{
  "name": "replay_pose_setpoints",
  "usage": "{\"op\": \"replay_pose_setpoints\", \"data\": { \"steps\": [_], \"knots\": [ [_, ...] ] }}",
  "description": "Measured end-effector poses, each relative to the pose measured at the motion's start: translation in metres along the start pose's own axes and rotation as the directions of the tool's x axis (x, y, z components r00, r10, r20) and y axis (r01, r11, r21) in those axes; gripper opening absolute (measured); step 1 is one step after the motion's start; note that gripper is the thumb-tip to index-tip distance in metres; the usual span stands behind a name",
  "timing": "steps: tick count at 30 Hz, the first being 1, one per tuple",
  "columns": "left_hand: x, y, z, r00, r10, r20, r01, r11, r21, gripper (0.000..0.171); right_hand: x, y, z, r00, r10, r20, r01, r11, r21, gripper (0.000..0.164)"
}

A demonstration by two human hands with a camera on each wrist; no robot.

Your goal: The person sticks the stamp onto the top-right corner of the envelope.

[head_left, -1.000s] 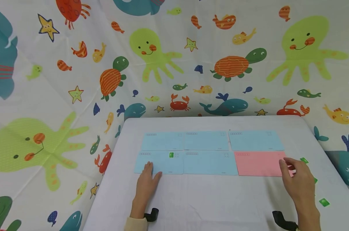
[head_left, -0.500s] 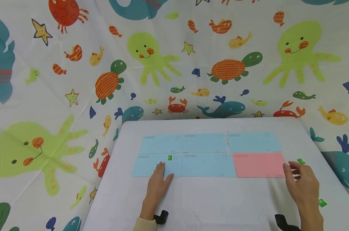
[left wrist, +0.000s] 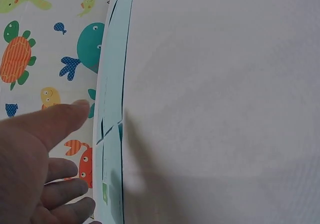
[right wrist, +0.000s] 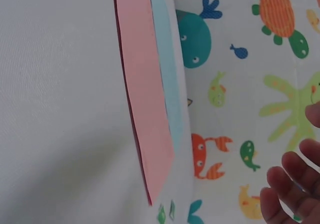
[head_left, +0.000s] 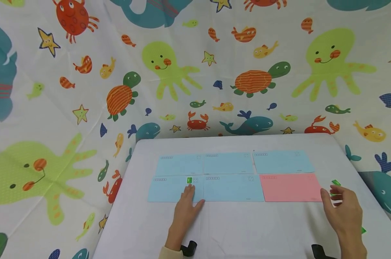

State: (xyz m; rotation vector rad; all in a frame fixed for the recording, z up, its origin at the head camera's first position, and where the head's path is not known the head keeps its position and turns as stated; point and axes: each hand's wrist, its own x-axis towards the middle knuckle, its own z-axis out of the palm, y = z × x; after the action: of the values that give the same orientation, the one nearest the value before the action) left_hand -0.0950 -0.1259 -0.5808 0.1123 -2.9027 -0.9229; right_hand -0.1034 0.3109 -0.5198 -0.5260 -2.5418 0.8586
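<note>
Several light blue envelopes and one pink envelope (head_left: 292, 187) lie in two rows on the white table. The lower left blue envelope (head_left: 164, 190) bears a green stamp (head_left: 189, 180) near its upper right. My left hand (head_left: 186, 214) is over that envelope's right part, fingers extended and thumb apart, holding nothing. Whether the fingertips touch the paper is unclear. Just right of the pink envelope, my right hand (head_left: 344, 212) has loosely bent fingers with nothing between them. Loose green stamps lie around it, one stamp (head_left: 336, 182) beyond the fingers and another stamp (head_left: 363, 230) partly hidden by the wrist.
The white table (head_left: 240, 230) ends at a back edge against a cloth (head_left: 182, 115) printed with sea animals. The remaining blue envelopes, such as the lower middle envelope (head_left: 232, 189), lie close together. A black strap piece (head_left: 189, 248) sits at the left wrist.
My left hand has slid right across the lower left envelope, toward its stamp. My right hand has drawn slightly right, off the pink envelope's edge. The head view has tilted a little upward.
</note>
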Motion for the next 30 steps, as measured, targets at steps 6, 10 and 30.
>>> {"op": "replay_pose_setpoints", "data": {
  "steps": [6, 10, 30],
  "knots": [
    [0.000, 0.003, 0.008, 1.000, 0.025, -0.007, -0.025, 0.999, 0.022, 0.069, 0.001, 0.007, 0.000, 1.000, 0.018, -0.004, -0.018, 1.000, -0.013, 0.048],
    [0.002, 0.006, 0.012, 0.999, 0.049, -0.020, -0.049, 0.999, 0.021, 0.068, 0.003, 0.012, 0.000, 1.000, 0.028, -0.008, -0.028, 1.000, -0.012, 0.051],
    [0.006, 0.011, 0.026, 0.996, 0.046, 0.076, -0.047, 0.999, 0.006, 0.065, 0.015, 0.023, -0.006, 0.985, 0.166, 0.052, -0.167, 0.986, 0.005, 0.052]
  ]
}}
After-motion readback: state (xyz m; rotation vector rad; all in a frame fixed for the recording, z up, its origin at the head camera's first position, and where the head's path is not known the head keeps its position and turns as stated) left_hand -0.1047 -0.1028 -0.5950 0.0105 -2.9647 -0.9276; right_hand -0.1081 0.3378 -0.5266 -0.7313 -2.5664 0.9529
